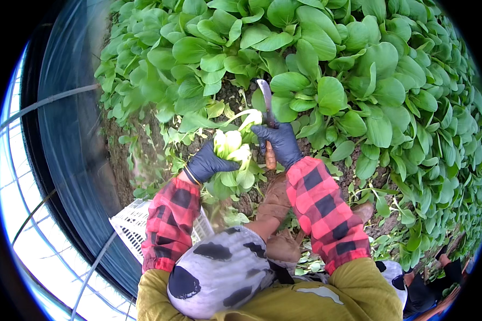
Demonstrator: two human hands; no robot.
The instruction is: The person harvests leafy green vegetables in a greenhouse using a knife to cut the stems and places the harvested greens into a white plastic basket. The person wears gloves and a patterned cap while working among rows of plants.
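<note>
My left hand (pixel 209 163), in a black glove, grips a bunch of cut leafy greens (pixel 228 143) with the pale stem bases facing up. Their leaves hang below, over the soil. In my right hand (pixel 280 142), also gloved in black, is a knife (pixel 266 98) with a wooden handle (pixel 270 156); its blade points away from me. The right fingertips are close beside the bunch; whether they touch a stem I cannot tell. Just beyond both hands stand rooted green plants (pixel 305 92) with broad oval leaves.
A white plastic crate (pixel 134 224) sits at my left, partly behind my forearm. Dark plastic sheeting (pixel 76 160) and a curved pole (pixel 52 102) border the bed on the left. Brown boots (pixel 279 196) stand on the soil before me. Another person (pixel 423 291) is at the lower right.
</note>
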